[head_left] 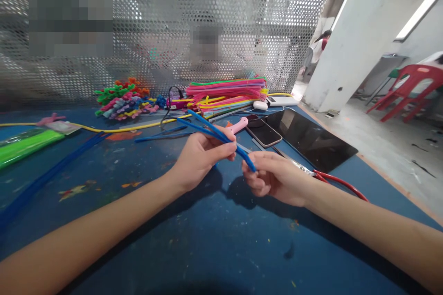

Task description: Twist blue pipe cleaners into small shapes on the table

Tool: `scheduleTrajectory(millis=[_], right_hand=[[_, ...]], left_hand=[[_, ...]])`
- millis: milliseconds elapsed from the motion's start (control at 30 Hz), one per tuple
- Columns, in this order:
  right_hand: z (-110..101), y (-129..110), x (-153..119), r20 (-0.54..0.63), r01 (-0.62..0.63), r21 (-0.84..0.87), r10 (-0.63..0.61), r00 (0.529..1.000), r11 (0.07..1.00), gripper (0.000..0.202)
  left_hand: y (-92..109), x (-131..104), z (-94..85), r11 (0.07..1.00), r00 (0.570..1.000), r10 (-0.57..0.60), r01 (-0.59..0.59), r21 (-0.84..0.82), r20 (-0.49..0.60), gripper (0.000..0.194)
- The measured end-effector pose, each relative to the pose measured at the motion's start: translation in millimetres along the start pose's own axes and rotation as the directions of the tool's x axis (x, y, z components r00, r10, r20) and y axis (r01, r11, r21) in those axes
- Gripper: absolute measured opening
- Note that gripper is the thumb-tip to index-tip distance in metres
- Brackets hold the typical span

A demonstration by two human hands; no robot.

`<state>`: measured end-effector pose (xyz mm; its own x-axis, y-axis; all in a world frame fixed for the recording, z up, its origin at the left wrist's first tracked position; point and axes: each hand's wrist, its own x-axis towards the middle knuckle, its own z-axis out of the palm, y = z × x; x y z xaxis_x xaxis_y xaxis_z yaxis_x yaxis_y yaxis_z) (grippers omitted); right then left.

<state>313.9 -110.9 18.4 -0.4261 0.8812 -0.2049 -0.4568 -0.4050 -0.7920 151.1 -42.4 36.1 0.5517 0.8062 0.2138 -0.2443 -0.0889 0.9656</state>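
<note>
Left hand (200, 156) and right hand (277, 177), fingers pinched shut on blue pipe cleaners (221, 137), hold them above the table (207, 239) centre. They are fuzzy, thin, bent; count unclear. Far right lie one phone (265, 132) and one tablet (308, 140).

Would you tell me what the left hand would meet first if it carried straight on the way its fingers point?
Most likely the right hand, just across from the left hand; both pinch the blue pipe cleaners. Depth is unclear.

Bare table (207, 239) near; phone (265, 132), scissors (332, 179) probably obstruct.
</note>
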Motion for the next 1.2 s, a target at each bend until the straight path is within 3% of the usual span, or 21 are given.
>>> scheduleTrajectory(millis=[133,300,467,600,833,1000,1200], right_hand=[[-4.1,1.2,-0.6,0.179,-0.129,0.097,0.111,0.978,0.987,0.015],[-5.7,5.2,-3.1,0.295,-0.188,0.152,0.136,0.946,0.97,0.01],[-5.7,11.6,-4.1,0.399,-0.187,0.096,0.134,0.907,0.978,0.013],[-6.0,14.4,-3.7,0.386,-0.125,0.007,0.113,0.915,0.992,0.015],[-8.2,19.1,-0.4,0.394,-0.09,0.043,0.066,0.917,0.995,0.017],[-7.7,20.5,1.9,0.395,-0.073,0.072,0.039,0.918,0.995,0.016],[-8.7,21.3,-0.4,0.387,-0.071,0.007,0.063,0.92,0.997,0.014]], left_hand=[[0.2,1.2,-2.7,0.999,0.998,-0.045,0.046,-0.021,0.043,0.016],[3.7,-1.0,-1.7,0.99,0.984,-0.12,0.128,-0.054,0.132,0.016],[3.4,-6.1,3.5,0.954,0.942,-0.233,0.269,-0.131,0.243,0.018],[-1.3,-10.0,6.3,0.919,0.895,-0.314,0.37,-0.133,0.316,0.02],[-5.7,-10.3,5.8,0.928,0.917,-0.289,0.339,-0.155,0.276,0.027],[-6.4,-9.0,1.5,0.959,0.913,-0.218,0.265,-0.095,0.344,0.029],[-2.8,-7.7,-1.6,0.98,0.88,-0.18,0.199,0.002,0.439,0.024]])
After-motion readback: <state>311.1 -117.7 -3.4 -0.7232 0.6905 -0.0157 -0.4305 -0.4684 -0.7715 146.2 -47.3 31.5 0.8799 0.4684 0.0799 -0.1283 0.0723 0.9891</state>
